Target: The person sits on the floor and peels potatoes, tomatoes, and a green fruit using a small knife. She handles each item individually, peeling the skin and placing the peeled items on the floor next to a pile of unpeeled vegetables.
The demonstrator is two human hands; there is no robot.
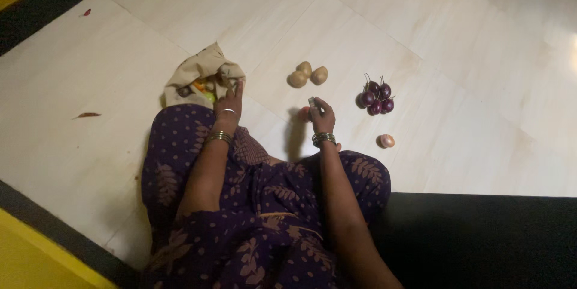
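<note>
Pale floor tiles (421,36) carry everything, the person sitting on them. At left a cloth bag (201,72) of vegetables lies open, the left hand (230,104) at its mouth with fingers spread. Further right, the right hand (321,116) pinches a small grey thing (312,104), potatoes (308,74) beyond, then purple brinjals (376,98) and an onion (386,140).

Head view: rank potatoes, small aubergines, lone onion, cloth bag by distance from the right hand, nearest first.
From the right hand:
1. Potatoes, just ahead, slightly left.
2. Small aubergines, a cluster to its right; the lone onion, right and nearer the knee, is too close to call against them.
3. Cloth bag, far left, at the left hand.
</note>
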